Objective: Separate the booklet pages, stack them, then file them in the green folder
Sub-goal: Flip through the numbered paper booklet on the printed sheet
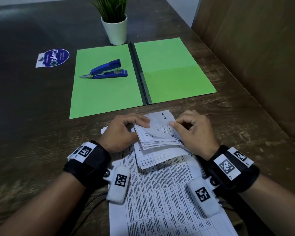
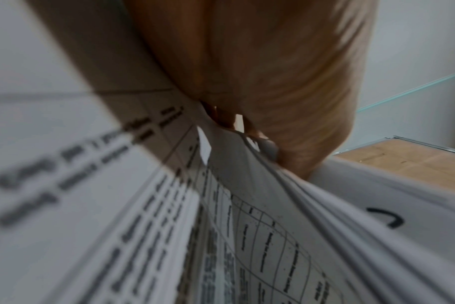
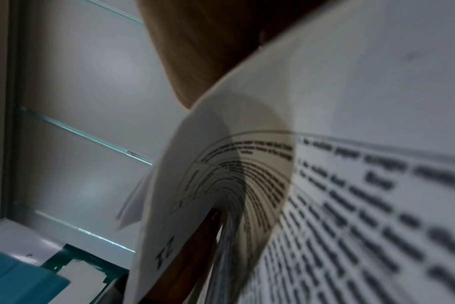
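Note:
A white printed booklet (image 1: 158,133) with a handwritten "1" on its top page is bent upward near the table's front. My left hand (image 1: 124,130) grips its left edge, thumb on top. My right hand (image 1: 192,132) pinches the top page's right edge while the pages fan out below. The booklet lies on larger printed sheets (image 1: 169,198) under both wrists. The green folder (image 1: 140,75) lies open flat just beyond. In the left wrist view the fanned pages (image 2: 286,216) fill the frame under my palm (image 2: 273,72). The right wrist view shows a curled page (image 3: 325,144).
A blue stapler (image 1: 107,69) sits on the folder's left flap. A white pot with a green plant (image 1: 115,29) stands behind the folder. A round sticker label (image 1: 54,57) lies on the dark tabletop at left. A brown wall panel (image 1: 262,48) borders the table on the right.

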`<state>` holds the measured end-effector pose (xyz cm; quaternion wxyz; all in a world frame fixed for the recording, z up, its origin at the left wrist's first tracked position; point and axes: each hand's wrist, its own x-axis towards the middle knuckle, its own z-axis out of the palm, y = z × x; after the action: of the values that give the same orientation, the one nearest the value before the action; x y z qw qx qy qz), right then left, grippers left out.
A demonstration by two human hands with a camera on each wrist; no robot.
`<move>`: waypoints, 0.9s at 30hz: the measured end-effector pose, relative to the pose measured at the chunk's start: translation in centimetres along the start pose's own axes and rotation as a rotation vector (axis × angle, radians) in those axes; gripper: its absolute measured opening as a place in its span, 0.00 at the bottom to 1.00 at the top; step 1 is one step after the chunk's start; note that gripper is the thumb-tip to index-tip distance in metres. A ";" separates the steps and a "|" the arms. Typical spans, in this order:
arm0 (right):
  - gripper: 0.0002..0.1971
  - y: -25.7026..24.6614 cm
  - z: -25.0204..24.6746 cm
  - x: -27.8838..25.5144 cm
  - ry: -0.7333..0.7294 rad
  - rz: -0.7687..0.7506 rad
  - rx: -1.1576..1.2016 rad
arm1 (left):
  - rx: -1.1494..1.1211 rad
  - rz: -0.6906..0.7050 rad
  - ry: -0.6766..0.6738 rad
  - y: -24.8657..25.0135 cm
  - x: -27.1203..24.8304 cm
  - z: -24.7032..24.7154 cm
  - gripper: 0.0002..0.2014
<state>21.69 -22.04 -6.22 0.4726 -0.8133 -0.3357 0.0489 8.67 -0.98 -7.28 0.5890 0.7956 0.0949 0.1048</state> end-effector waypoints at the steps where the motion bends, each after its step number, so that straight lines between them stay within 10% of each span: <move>1: 0.10 0.0 0.0 0.0 -0.012 -0.016 -0.011 | 0.000 0.002 -0.003 0.1 0.0 0.0 0.24; 18: 0.08 -0.9 -0.3 -0.4 0.083 -0.042 0.155 | 0.017 -0.015 0.035 1.1 -0.2 0.0 0.21; 27: 0.07 -0.8 -0.3 -0.3 -0.229 0.049 0.203 | -0.047 0.007 0.000 1.4 -0.4 0.2 0.17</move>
<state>21.20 -22.16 -5.53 0.5099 -0.7584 -0.3606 0.1866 8.36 -1.66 -6.03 0.6074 0.7818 0.0896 0.1088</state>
